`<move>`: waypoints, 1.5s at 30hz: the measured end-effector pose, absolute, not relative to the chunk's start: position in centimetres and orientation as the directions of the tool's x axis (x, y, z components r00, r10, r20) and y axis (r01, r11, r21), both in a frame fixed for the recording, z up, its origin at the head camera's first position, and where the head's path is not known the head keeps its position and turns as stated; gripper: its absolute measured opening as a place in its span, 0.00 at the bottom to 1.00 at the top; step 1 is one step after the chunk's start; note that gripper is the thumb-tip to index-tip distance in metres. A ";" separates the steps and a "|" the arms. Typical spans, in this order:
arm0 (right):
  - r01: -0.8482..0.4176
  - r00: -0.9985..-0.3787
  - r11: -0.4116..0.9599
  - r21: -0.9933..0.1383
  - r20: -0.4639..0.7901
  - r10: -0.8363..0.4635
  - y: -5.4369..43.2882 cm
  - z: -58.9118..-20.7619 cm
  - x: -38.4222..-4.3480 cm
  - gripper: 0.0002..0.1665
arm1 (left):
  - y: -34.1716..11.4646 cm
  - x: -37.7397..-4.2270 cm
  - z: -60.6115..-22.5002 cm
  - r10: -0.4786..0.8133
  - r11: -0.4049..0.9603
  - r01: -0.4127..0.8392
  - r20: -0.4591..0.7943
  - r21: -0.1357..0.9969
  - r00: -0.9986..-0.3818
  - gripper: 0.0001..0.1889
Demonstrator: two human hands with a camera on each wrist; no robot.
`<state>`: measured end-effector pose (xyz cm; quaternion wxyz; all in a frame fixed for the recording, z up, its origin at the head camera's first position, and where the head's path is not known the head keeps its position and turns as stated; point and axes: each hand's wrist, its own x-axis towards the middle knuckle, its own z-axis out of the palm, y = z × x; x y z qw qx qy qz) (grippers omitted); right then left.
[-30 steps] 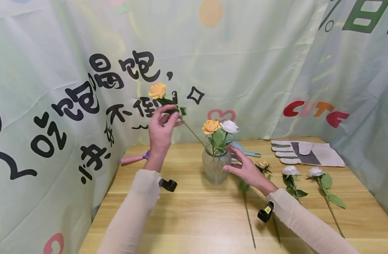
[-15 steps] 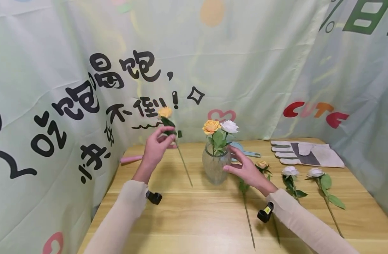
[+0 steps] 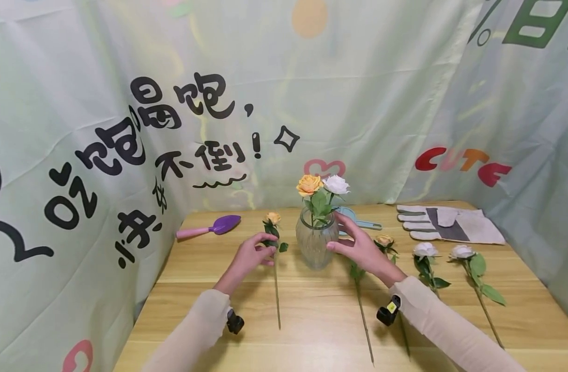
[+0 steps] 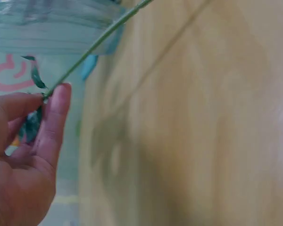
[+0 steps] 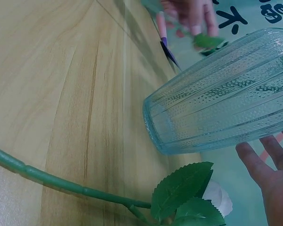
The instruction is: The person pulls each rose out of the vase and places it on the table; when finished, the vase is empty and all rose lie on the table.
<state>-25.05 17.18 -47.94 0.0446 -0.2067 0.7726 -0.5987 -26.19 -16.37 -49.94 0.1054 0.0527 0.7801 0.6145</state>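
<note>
Thumb and fingertips of my left hand [image 3: 253, 257] pinch the stem [image 4: 96, 44] of an orange-yellow rose [image 3: 273, 219], just below its leaves. The rose is head up, left of the glass vase, and its stem slants down toward me. In the left wrist view the stem and its shadow lie apart. My right hand [image 3: 358, 247] holds the ribbed glass vase [image 3: 311, 248] at its right side, thumb in front and fingers toward the back. The vase stands upright. An orange rose [image 3: 309, 185] and a white rose [image 3: 336, 185] stand in it.
Right of the vase lie another orange rose [image 3: 384, 241] and two white roses [image 3: 425, 250] on the wooden table [image 3: 311, 330]. A purple trowel [image 3: 226, 224] with a pink handle lies back left. Behind the vase is a light-blue tool [image 3: 368, 225]; a work glove [image 3: 479, 227] lies back right.
My left hand has brought the rose down and toward me. Its stem end was at the vase mouth and is now out in front, left of the vase. The right hand stays put.
</note>
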 end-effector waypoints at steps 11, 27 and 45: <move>-0.275 -0.904 0.186 -0.943 0.188 -0.384 17.0 -48.0 -25.2 0.51 | -15.2 -25.6 -52.2 0.195 0.351 -0.121 -0.198 0.928 -0.961 0.16; -0.274 -0.907 0.197 -0.941 0.184 -0.379 17.1 -48.0 -25.1 0.52 | -15.4 -25.2 -52.2 0.161 0.411 -0.076 -0.154 0.909 -0.975 0.13; -0.285 -0.905 0.200 -0.937 0.195 -0.378 17.2 -48.1 -25.2 0.51 | -14.9 -27.4 -45.0 0.131 0.406 0.286 0.255 0.868 -0.958 0.14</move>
